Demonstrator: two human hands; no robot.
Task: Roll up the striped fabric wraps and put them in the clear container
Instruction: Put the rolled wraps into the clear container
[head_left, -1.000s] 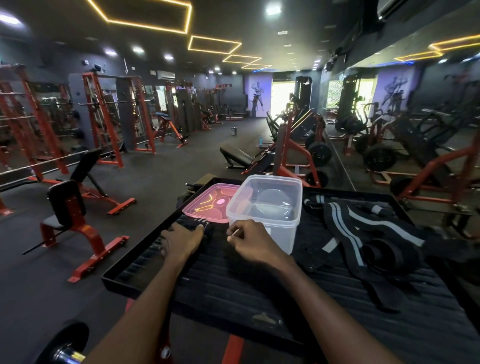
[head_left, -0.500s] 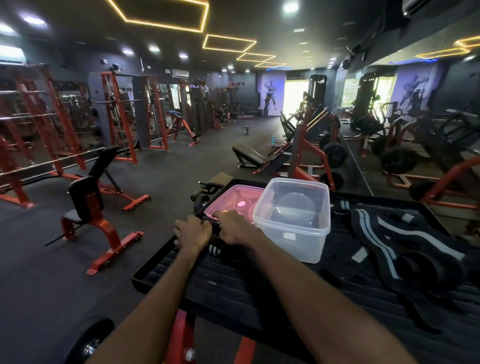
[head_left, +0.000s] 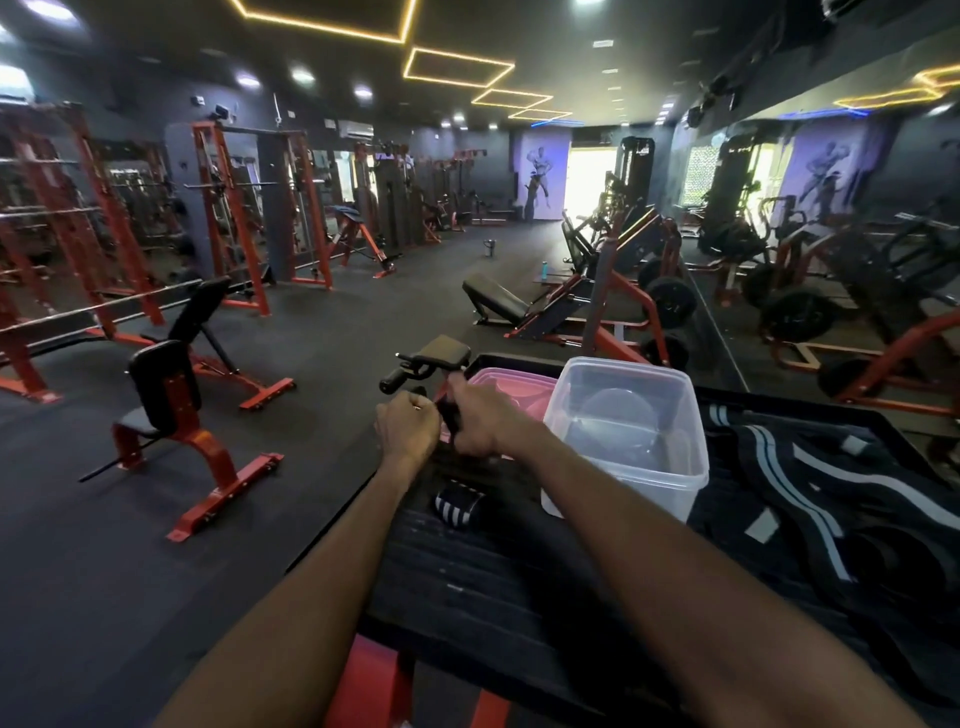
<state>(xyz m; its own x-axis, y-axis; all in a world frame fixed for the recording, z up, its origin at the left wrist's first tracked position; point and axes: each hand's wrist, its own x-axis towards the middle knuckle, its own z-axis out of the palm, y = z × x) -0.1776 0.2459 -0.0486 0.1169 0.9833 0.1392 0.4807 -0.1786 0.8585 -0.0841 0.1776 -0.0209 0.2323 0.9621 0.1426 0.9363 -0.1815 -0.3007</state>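
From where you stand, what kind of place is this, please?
Almost certainly a gym: red steel squat racks along the wall, a black padded bench on a red frame, and black round weight plates loaded on a machine.

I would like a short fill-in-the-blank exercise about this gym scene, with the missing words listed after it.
1. The clear container holds ____ rolled wraps.
2. The lid lying behind the hands is ____ in colour.
3. Both the left hand and the right hand grip a black ____.
4. The rolled wrap on the tray has ____ stripes.

Missing words: no; pink; wrap; white
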